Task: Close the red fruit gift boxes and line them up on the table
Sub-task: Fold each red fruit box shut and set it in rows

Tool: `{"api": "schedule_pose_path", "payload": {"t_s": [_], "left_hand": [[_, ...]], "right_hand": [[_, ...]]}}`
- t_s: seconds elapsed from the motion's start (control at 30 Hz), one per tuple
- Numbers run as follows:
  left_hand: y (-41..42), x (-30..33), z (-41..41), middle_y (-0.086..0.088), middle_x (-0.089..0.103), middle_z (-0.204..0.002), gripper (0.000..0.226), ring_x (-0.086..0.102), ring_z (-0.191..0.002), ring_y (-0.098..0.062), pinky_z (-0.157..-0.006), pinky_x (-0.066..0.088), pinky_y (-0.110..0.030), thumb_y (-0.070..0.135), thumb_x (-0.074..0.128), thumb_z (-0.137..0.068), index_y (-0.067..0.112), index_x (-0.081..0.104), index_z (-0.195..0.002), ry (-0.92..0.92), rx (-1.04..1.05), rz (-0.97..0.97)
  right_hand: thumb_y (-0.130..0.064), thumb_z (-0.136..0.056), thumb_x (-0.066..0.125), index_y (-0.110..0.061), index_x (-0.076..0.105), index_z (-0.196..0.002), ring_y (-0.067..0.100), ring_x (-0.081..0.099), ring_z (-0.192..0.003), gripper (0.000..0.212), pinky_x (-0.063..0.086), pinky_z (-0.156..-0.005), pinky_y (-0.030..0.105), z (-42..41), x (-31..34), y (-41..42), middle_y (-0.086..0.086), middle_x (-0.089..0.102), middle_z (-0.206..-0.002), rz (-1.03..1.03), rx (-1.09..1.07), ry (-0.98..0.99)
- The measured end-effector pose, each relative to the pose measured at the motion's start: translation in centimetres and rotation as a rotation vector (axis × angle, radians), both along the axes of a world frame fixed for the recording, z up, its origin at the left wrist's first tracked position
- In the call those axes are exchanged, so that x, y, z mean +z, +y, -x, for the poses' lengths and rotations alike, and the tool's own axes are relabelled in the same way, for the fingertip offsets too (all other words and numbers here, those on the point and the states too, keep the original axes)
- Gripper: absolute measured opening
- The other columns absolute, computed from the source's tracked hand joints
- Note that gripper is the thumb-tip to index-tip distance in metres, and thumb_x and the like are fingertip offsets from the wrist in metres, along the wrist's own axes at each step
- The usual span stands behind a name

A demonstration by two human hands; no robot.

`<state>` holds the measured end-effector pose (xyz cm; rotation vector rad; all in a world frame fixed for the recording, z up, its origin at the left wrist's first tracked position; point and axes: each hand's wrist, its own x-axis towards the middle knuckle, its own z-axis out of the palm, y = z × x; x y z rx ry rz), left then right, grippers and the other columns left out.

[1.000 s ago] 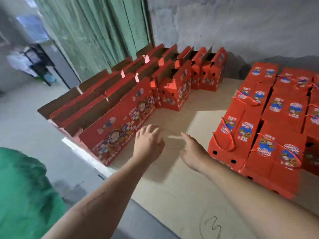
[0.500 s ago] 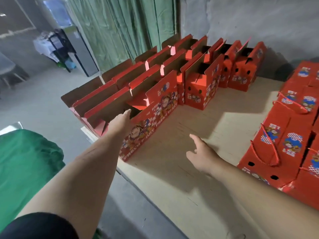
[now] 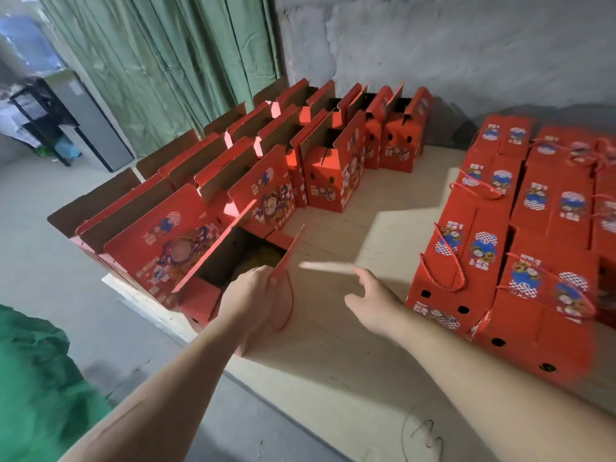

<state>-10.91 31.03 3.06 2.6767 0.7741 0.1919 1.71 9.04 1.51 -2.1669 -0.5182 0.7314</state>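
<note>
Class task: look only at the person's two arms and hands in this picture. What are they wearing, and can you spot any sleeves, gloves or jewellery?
Both forearms are bare, with no sleeve in view. The left hand and right hand wear no gloves, and no watch, bracelet or ring shows. The right fingers are motion-blurred, so small details there cannot be told.

Red cartoon-printed boxes (image 3: 173, 241), green curtain (image 3: 160, 61)

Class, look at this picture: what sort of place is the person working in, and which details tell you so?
Probably a packing or storage room: many red gift boxes in rows on a plywood table, against a bare grey wall and a green curtain.
</note>
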Motion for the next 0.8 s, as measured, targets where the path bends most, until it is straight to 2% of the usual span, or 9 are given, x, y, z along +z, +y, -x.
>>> {"api": "schedule_pose_path", "payload": {"t_s": [0.07, 0.13, 0.23, 0.37, 0.47, 0.53, 0.63, 0.73, 0.8], "left_hand": [[-2.0, 0.1, -0.2, 0.008, 0.068, -0.09, 0.019, 0.061, -0.077, -0.021, -0.065, 0.046, -0.032, 0.03, 0.048, -0.101, 0.026, 0.067, -0.101, -0.028, -0.024, 0.029], [-4.2, 0.0, -0.1, 0.009, 0.068, -0.09, 0.019, 0.062, -0.077, -0.022, -0.066, 0.05, -0.034, 0.034, 0.048, -0.101, 0.028, 0.066, -0.103, -0.024, -0.082, 0.069], [-8.0, -0.3, 0.8, 0.016, 0.064, -0.09, 0.022, 0.062, -0.079, -0.017, -0.066, 0.048, -0.032, 0.041, 0.043, -0.101, 0.033, 0.063, -0.105, -0.002, -0.224, 0.107], [-13.1, 0.3, 2.5, 0.021, 0.053, -0.083, 0.02, 0.051, -0.075, -0.008, -0.062, 0.034, -0.026, 0.045, 0.035, -0.096, 0.037, 0.054, -0.098, 0.007, -0.458, 0.128], [-16.2, 1.2, 3.4, 0.019, 0.056, -0.086, 0.027, 0.053, -0.08, -0.009, -0.067, 0.04, -0.03, 0.05, 0.032, -0.096, 0.035, 0.054, -0.101, -0.004, -0.607, 0.192], [-18.5, 1.6, 3.6, 0.013, 0.064, -0.095, 0.033, 0.059, -0.09, -0.012, -0.075, 0.046, -0.033, 0.05, 0.036, -0.097, 0.03, 0.06, -0.105, 0.008, -0.678, 0.247], [-23.4, 1.6, 3.7, 0.01, 0.066, -0.106, 0.03, 0.057, -0.1, -0.009, -0.078, 0.044, -0.024, 0.046, 0.046, -0.097, 0.03, 0.066, -0.112, 0.024, -0.735, 0.415], [-29.7, 1.5, 3.4, 0.01, 0.066, -0.115, 0.025, 0.058, -0.107, -0.004, -0.081, 0.044, -0.019, 0.035, 0.052, -0.101, 0.034, 0.069, -0.121, 0.021, -0.714, 0.555], [-33.7, 1.6, 2.9, 0.007, 0.066, -0.116, 0.025, 0.06, -0.108, -0.009, -0.087, 0.048, -0.027, 0.033, 0.052, -0.102, 0.033, 0.069, -0.12, 0.047, -0.699, 0.577]], "right_hand": [[-0.034, -0.097, 0.051, -0.035, 0.025, -0.158, 0.021, 0.067, -0.103, 0.066, 0.053, -0.088, 0.034, 0.2, -0.1, -0.5, 0.003, 0.049, -0.152, -0.014, -0.017, -0.004], [-0.044, -0.101, 0.051, -0.034, 0.024, -0.159, 0.024, 0.053, -0.132, 0.065, 0.044, -0.104, 0.036, 0.3, -0.3, -1.3, 0.003, 0.041, -0.159, -0.039, -0.03, 0.019], [-0.063, -0.098, 0.046, -0.034, 0.023, -0.16, 0.023, 0.033, -0.149, 0.072, 0.029, -0.116, 0.038, 0.3, -0.6, -3.3, 0.0, 0.033, -0.164, -0.114, -0.128, 0.098], [-0.06, -0.097, 0.054, -0.031, 0.044, -0.148, 0.019, 0.048, -0.135, 0.059, 0.036, -0.104, 0.034, 0.1, -0.4, -8.3, -0.006, 0.052, -0.144, -0.285, -0.387, 0.104], [-0.051, -0.092, 0.066, -0.035, 0.058, -0.133, 0.006, 0.058, -0.115, 0.045, 0.042, -0.093, 0.029, 1.0, -0.2, -13.3, -0.01, 0.062, -0.127, -0.36, -0.461, 0.126], [-0.052, -0.081, 0.064, -0.033, 0.068, -0.115, 0.007, 0.065, -0.106, 0.039, 0.045, -0.088, 0.028, 2.2, -0.3, -16.4, -0.007, 0.072, -0.11, -0.401, -0.543, 0.089], [-0.044, -0.078, 0.059, -0.025, 0.067, -0.101, 0.011, 0.065, -0.094, 0.031, 0.044, -0.079, 0.018, 3.9, -0.7, -19.8, 0.002, 0.072, -0.096, -0.467, -0.73, -0.007], [-0.033, -0.076, 0.059, -0.018, 0.059, -0.111, -0.001, 0.061, -0.084, 0.038, 0.042, -0.067, 0.006, 4.1, -0.6, -22.5, 0.003, 0.064, -0.099, -0.544, -0.878, -0.032], [-0.021, -0.084, 0.062, -0.015, 0.056, -0.117, 0.0, 0.062, -0.089, 0.034, 0.043, -0.065, 0.004, 3.3, -0.3, -24.7, 0.006, 0.066, -0.105, -0.567, -0.9, -0.014]]}}
